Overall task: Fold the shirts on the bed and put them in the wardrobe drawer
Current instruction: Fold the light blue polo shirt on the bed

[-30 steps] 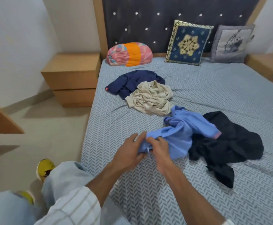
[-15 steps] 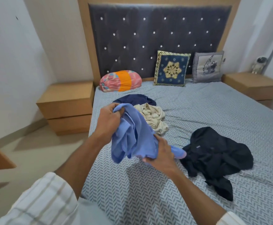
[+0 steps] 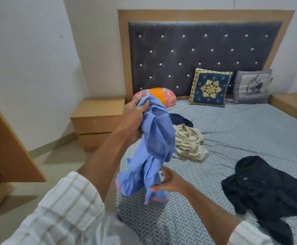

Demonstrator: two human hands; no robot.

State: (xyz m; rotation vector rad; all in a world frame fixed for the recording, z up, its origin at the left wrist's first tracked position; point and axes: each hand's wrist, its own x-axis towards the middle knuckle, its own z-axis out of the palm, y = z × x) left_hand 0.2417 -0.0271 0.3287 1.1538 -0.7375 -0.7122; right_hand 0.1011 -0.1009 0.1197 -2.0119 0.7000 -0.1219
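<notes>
A light blue shirt (image 3: 154,147) with orange-trimmed sleeves hangs bunched in the air over the bed's near left edge. My left hand (image 3: 132,115) grips its top, raised high. My right hand (image 3: 169,181) holds the lower part of the hanging cloth between thumb and fingers. On the bed (image 3: 241,138) lie a crumpled beige shirt (image 3: 188,144), a navy shirt (image 3: 181,120) partly hidden behind the blue one, and a black shirt (image 3: 264,190) at the right.
Three pillows lean at the headboard: a pink-orange one (image 3: 163,95), a blue patterned cushion (image 3: 209,87) and a grey cushion (image 3: 252,87). A wooden nightstand (image 3: 96,121) stands left of the bed, another (image 3: 292,105) at the right. A wooden panel (image 3: 8,149) juts in at far left.
The blue shirt has been lifted off the bed. My left hand rose with its top, and the cloth now hangs longer; my right hand stays low on it.
</notes>
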